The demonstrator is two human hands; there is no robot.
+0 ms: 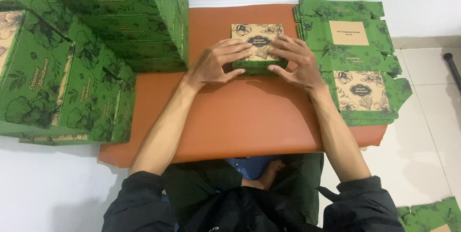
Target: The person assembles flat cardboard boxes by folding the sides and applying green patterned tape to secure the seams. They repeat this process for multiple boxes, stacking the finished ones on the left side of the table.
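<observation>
Green-sided, with a tan flowered lid, the small box [258,45] sits mid-surface [240,117], straight ahead of the person. Left hand [218,64] and right hand [295,61] press on it from either side, each grip clamped on the lid edges, equally near.
</observation>
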